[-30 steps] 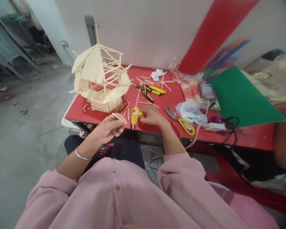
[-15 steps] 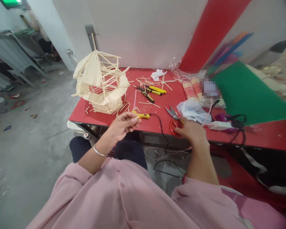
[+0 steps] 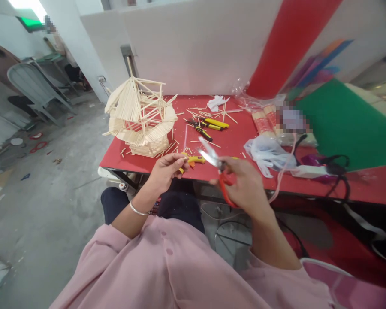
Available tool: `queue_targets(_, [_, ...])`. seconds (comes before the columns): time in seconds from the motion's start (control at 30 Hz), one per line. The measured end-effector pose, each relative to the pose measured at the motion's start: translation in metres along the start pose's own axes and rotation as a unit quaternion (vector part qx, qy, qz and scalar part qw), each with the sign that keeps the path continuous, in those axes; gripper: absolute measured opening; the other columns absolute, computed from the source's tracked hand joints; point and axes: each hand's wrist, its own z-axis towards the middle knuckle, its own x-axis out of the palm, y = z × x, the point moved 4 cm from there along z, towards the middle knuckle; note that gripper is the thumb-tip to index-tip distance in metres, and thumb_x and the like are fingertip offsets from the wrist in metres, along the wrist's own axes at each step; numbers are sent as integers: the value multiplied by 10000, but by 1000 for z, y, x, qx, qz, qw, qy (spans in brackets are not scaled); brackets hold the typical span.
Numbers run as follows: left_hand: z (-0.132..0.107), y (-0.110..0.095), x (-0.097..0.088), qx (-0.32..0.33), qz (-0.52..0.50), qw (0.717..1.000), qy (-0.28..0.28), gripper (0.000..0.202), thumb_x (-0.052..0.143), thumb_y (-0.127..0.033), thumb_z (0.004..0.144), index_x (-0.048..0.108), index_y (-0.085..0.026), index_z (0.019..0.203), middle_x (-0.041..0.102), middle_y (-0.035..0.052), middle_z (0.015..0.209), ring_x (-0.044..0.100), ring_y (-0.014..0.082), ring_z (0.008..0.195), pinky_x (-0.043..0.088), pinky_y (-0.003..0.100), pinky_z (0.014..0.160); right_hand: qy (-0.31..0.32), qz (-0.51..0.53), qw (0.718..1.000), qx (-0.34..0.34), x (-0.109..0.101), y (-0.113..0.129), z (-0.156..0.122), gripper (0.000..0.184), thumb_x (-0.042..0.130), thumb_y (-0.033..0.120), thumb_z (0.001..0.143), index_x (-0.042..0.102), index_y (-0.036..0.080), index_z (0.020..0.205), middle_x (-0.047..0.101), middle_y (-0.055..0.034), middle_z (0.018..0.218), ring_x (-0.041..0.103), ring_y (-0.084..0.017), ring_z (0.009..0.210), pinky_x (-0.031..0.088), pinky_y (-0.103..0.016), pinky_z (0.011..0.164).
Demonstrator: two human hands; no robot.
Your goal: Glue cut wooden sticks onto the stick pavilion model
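Note:
My right hand (image 3: pixel 244 182) grips a pair of red-handled scissors (image 3: pixel 225 189) above the table's front edge. Their blades are apart, point to the left and are blurred by motion. The fingertips of my left hand (image 3: pixel 167 171) are pinched on a short wooden stick, of which little more than a pale tip shows. Just behind those fingers lies a yellow glue gun (image 3: pixel 197 159). A model building of pale wooden sticks (image 3: pixel 138 116) stands at the table's left end, behind my left hand.
Yellow-and-black pliers (image 3: pixel 201 131) and a yellow cutter (image 3: pixel 215 124) lie on the red table (image 3: pixel 238 133) among scattered sticks. A crumpled plastic bag (image 3: pixel 266 154), bundled sticks (image 3: pixel 260 123), a white power strip (image 3: pixel 313 171) and a green board (image 3: pixel 350 128) occupy the right side.
My right hand has lifted the scissors off the table and brought them left, toward my left hand. My left hand keeps its pinch on the stick. The view has shifted slightly.

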Motion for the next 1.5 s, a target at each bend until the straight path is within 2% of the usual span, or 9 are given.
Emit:
queue_targets(0.07, [-2,-1,-3,12,31,999,-11,260,869,-358,714,718,-177,822,716,7,700,644,99,604,470,175,499,29,8,998,-63,3,29,3,422,569,453,902,634,226,1252,682,-74,920,633,-217,830,446,-308,716])
queue_targets(0.17, [-5,-4,-10,20,53,998,-35,249,870,-345,713,715,-187,826,701,-14,671,627,93,573,473,180,500,29,-44,994,-98,5,48,9,461,556,480,922,636,250,1313,688,-69,921,635,-199,808,347,-278,599])
queue_targets(0.27, [-8,-8,-12,31,45,998,-40,248,881,-343,701,700,-191,780,671,-34,631,601,81,540,453,174,478,12,-78,991,-110,7,52,13,503,571,516,907,646,253,1329,684,-68,911,625,-195,793,291,-276,561])
queue_targets(0.43, [-12,-13,-12,57,79,994,-40,254,860,-364,726,683,-183,703,655,-23,621,560,78,512,459,191,479,-5,-74,990,-118,5,57,13,498,572,526,907,666,245,1307,672,-65,885,602,-185,771,306,-272,566])
queue_targets(0.6, [-17,-18,-11,101,77,992,-26,282,862,-423,707,703,-191,717,657,-18,617,540,80,489,453,199,465,25,-68,991,-111,9,62,14,508,575,546,902,654,256,1312,678,-72,898,619,-195,796,310,-275,570])
queue_targets(0.77, [-29,-29,-25,146,96,984,-35,265,835,-444,750,732,-202,720,672,-10,619,558,85,516,467,196,486,39,-25,988,-146,22,74,19,534,549,599,925,643,235,1304,688,-65,895,651,-199,807,344,-285,581])
queue_targets(0.9, [-42,-36,-41,168,122,977,-53,305,804,-481,786,740,-196,700,685,3,632,551,80,526,469,193,503,16,-18,981,-194,30,89,22,470,527,541,961,662,191,1244,678,-57,826,641,-190,740,360,-293,590])
queue_targets(1.1, [-51,-42,-58,198,86,975,-54,413,813,-563,746,700,-171,686,650,4,594,561,92,519,470,195,477,38,-10,972,-232,37,106,31,484,529,541,951,640,191,1265,659,-53,837,615,-179,723,331,-278,577])
queue_targets(1.5, [-63,-58,-64,227,126,965,-42,499,745,-593,808,592,-165,601,585,-2,545,530,92,488,448,217,484,48,2,961,-272,40,119,35,446,526,475,977,632,153,1268,660,-36,775,580,-149,648,354,-268,599])
